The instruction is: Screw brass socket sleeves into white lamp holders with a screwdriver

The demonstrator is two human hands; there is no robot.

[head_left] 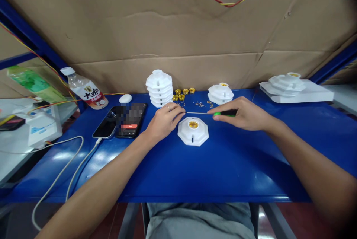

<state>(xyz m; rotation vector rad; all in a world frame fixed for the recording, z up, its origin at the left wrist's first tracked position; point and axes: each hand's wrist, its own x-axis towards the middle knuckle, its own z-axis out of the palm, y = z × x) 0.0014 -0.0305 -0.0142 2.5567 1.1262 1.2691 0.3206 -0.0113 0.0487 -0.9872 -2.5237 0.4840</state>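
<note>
The right hand is closed around the handle of a screwdriver, thin-shafted, green and black, probably light, stiff and best gripped by that handle. The left hand has its fingers bunched at the tip; whether they pinch anything, one cannot tell. Just below, on the blue table, sits a white eight-sided lamp holder with a gold-coloured socket, likely light, rigid and slightly slippery, easiest held by its edges.

Smooth plastic lamp holder, metal screwdriver shaft, shiny metal sleeves, glossy desk, matt creased cardboard backing
</note>
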